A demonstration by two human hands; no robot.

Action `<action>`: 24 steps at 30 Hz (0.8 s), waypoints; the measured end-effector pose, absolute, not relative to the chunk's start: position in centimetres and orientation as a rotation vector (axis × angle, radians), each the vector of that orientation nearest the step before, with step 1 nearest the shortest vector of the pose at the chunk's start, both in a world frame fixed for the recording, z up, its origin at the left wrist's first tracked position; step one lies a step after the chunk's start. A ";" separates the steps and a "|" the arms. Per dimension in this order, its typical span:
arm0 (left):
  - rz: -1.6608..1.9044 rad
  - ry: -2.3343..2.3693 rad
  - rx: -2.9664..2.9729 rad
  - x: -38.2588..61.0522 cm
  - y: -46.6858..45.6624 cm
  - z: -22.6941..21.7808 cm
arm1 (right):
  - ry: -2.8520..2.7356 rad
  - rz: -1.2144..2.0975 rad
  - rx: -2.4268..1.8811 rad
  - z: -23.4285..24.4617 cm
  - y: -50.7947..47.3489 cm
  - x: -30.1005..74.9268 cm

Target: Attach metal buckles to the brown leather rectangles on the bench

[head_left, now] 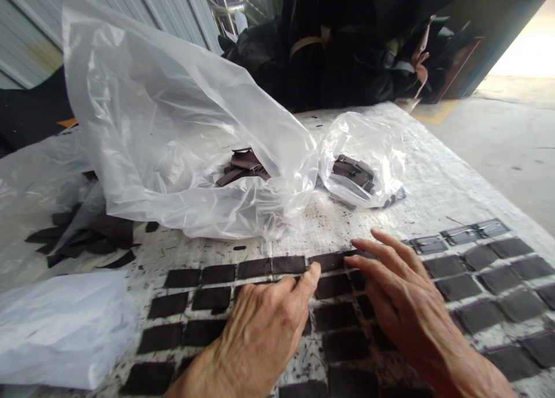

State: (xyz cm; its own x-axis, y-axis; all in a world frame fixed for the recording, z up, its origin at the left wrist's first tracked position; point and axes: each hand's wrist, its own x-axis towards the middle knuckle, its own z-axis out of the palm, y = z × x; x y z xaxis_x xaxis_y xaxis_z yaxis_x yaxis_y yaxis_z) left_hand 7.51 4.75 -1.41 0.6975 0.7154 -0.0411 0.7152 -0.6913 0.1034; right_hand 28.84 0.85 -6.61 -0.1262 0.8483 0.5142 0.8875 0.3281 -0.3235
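Observation:
Dark brown, flat rectangular pieces (288, 264) lie in rows over a pale, stained table covering. My left hand (269, 323) is over the middle rows, palm down. One of its fingertips presses the edge of a piece (328, 262) in the far row. The other fingers curl under, and whatever they hold, if anything, is hidden. To its right, my right hand (403, 299) has its fingers stretched and apart. Its fingertips are by the right end of that same piece, and touching cannot be made out. Several pieces underneath both hands are partly covered.
A large clear plastic bag (182, 114) holds dark strips; a smaller bag (368, 149) beside it holds dark pieces. Loose dark scraps (95, 236) lie at left, near a white plastic sheet (65, 328). Pieces with a shiny outline (463, 235) are at far right. Black bundles (329, 45) stand behind.

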 end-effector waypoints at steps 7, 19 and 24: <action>-0.017 1.189 2.785 7.3 5.0 -1.7 | -1.892 -0.089 -1.560 -6.5 1.0 30.0; 0.021 1.183 2.856 7.8 4.7 -1.5 | -2.098 0.064 -1.420 -6.2 0.5 28.8; 0.029 1.174 2.890 7.8 4.5 -1.5 | -2.118 0.062 -1.416 -6.0 0.3 28.9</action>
